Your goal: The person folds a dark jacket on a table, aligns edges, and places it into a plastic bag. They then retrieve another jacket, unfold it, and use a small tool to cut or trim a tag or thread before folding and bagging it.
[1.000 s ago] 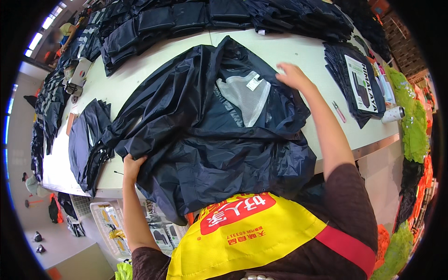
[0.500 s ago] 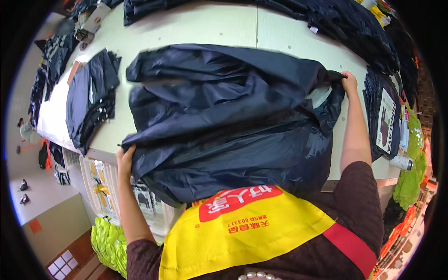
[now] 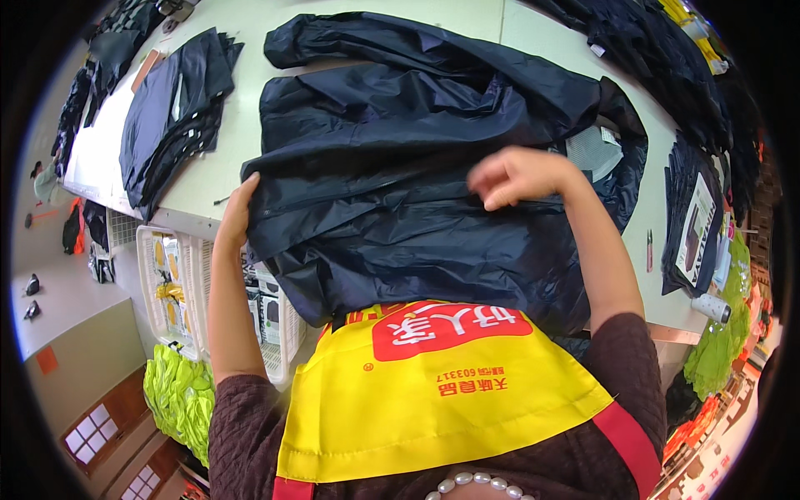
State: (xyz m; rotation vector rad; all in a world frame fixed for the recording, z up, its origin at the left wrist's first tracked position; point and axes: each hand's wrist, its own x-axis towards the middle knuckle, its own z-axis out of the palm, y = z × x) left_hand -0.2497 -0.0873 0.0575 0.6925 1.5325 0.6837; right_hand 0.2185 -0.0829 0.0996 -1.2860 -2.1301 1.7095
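Observation:
A dark navy, shiny rain jacket (image 3: 400, 167) lies spread on the pale table in front of me, creased. One sleeve (image 3: 375, 42) stretches along its far side. Its collar end is at the right, where grey mesh lining (image 3: 595, 152) shows. My left hand (image 3: 238, 212) is closed on the jacket's edge at the left, thumb on top. Over the middle of the jacket is my right hand (image 3: 523, 177), its fingers bent, slightly apart and partly blurred, with nothing seen in them. The near edge of the jacket hangs against my yellow apron (image 3: 433, 417).
Stacked dark garments (image 3: 175, 117) lie at the left. Packaged dark garments (image 3: 693, 221) and a white roll or can (image 3: 710, 308) sit at the right. White plastic baskets (image 3: 200, 292) with packages stand below the table's left edge, near lime-green fabric (image 3: 179, 400). More dark clothing (image 3: 650, 58) lies far right.
My right hand has let go of the jacket's collar end and moved left over its middle. The left hand still grips the edge. The jacket now lies flatter, farther up in view.

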